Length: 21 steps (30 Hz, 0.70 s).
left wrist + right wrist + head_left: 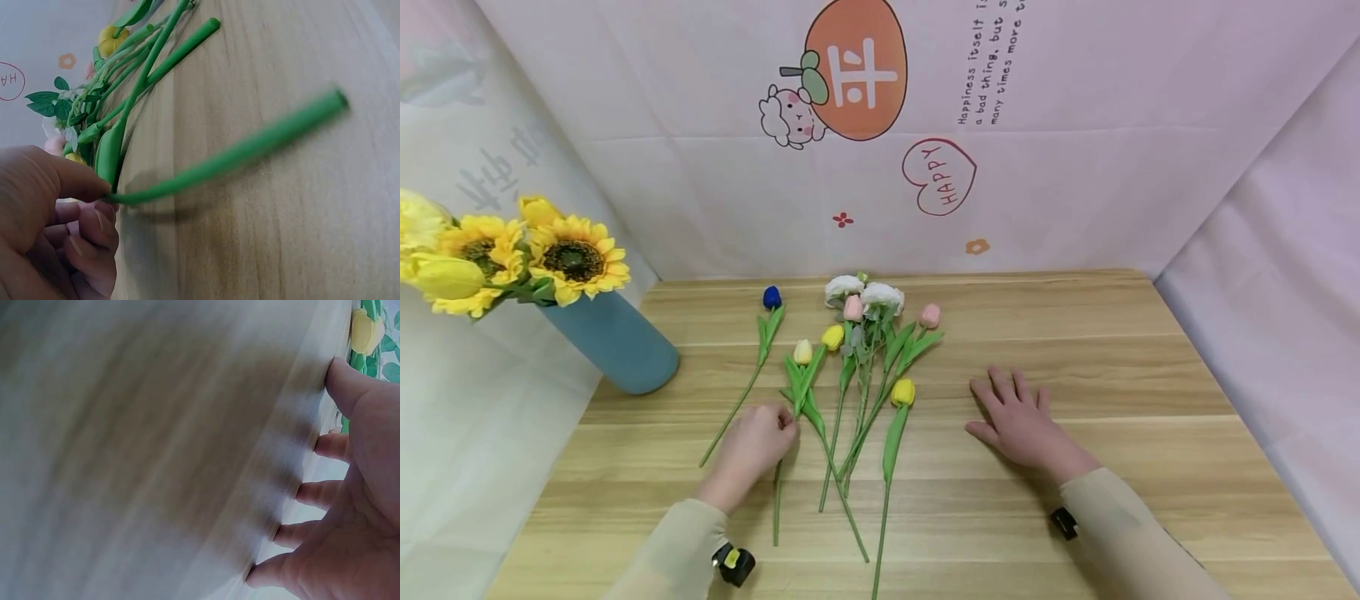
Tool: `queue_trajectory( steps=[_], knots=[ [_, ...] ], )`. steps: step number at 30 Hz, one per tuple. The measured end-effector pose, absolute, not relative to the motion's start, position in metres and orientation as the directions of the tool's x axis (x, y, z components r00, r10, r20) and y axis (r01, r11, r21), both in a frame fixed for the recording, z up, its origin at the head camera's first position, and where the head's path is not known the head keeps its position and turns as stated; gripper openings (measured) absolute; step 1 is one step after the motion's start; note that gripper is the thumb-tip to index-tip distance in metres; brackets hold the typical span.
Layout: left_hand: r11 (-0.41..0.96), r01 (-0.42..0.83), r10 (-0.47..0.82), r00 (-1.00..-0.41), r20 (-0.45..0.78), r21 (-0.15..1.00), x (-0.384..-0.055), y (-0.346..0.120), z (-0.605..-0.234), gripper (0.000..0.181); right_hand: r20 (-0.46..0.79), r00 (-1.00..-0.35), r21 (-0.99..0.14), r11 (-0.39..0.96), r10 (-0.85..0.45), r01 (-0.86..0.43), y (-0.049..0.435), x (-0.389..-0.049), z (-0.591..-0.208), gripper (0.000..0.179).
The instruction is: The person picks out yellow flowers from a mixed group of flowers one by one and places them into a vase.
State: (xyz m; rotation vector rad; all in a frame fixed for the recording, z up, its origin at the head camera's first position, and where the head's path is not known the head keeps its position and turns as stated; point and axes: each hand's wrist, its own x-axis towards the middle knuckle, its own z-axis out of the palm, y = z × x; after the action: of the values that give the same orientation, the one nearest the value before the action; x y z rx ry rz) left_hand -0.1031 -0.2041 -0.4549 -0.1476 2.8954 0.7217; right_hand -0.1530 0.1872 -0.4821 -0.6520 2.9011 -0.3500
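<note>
My left hand (756, 442) pinches the green stem of a cream-white tulip (802, 352) between thumb and fingers. The stem's lower end (281, 137) sticks out past the fingertips in the left wrist view. Just right of this hand lie other flowers: a yellow tulip (832, 337), white blooms (882, 297), pink tulips (929, 316) and a nearer yellow tulip (903, 392). To its upper left is a blue tulip (772, 297). My right hand (1022, 425) rests on the wooden table with fingers spread, holding nothing; its fingertips touch the surface in the right wrist view.
A blue vase (617, 346) stands at the table's left, holding sunflowers (574, 260) and yellow blooms. A printed white cloth (700, 192) rises behind the wooden table (1120, 350), with more cloth at both sides. Several stems cross each other mid-table.
</note>
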Motion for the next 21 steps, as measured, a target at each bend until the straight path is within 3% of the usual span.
queue_trajectory(
  steps=[6,11,15,21],
  knots=[
    [0.858,-0.103,-0.054,-0.992,-0.111,0.503,-0.103,-0.208,-0.450,0.009,-0.093,-0.895,-0.259,0.878,-0.437,-0.402,0.188,-0.153,-0.483,0.068],
    [0.889,-0.005,-0.037,-0.997,0.061,0.458,-0.104,-0.216,-0.441,0.010,-0.089,-0.895,-0.263,0.877,-0.437,-0.402,0.187,-0.153,-0.480,0.067],
    [0.926,0.094,-0.003,-0.966,0.258,0.365,-0.104,-0.226,-0.430,0.008,-0.087,-0.895,-0.263,0.877,-0.437,-0.402,0.187,-0.152,-0.480,0.067],
    [0.978,0.173,0.089,-0.848,0.523,0.114,-0.105,-0.243,-0.408,0.014,-0.083,-0.895,-0.263,0.876,-0.437,-0.404,0.187,-0.152,-0.480,0.066]
  ],
)
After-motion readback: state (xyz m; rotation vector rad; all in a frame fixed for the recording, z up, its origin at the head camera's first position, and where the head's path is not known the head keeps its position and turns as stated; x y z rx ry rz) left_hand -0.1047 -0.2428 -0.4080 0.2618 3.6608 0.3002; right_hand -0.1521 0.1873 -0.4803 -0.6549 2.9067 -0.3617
